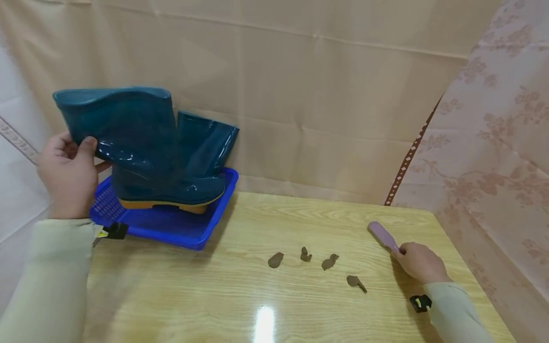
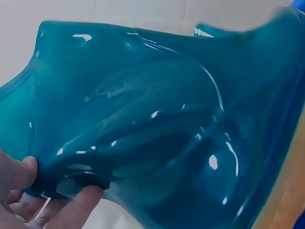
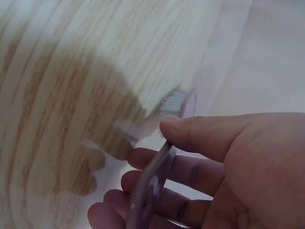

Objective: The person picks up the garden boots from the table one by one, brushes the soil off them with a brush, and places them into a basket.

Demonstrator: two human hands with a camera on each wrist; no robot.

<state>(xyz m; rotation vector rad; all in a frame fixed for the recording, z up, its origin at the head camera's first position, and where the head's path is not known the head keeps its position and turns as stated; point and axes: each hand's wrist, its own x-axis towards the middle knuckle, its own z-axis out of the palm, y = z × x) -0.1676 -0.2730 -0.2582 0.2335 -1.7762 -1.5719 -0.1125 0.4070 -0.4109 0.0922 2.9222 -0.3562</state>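
Observation:
My left hand (image 1: 70,174) grips a teal rubber boot (image 1: 124,128) by the back of its shaft, thumb on the near side. This boot has a tan sole and is held over a blue plastic basket (image 1: 171,231). A second teal boot (image 1: 203,143) stands behind it, its lower part partly hidden. At the right of the table, my right hand (image 1: 422,262) holds a mauve brush (image 1: 383,236) by its handle. Pale bristles (image 3: 172,103) show in the right wrist view, facing the table. In the left wrist view, thumb and fingers pinch the boot's glossy shaft (image 2: 119,105).
Several small brown clumps, among them a rounded one (image 1: 276,260) and one with a thin tail (image 1: 356,282), lie on the wood-grain table (image 1: 240,295). A beige curtain (image 1: 321,109) hangs behind the table, and a floral cloth (image 1: 502,157) hangs at the right.

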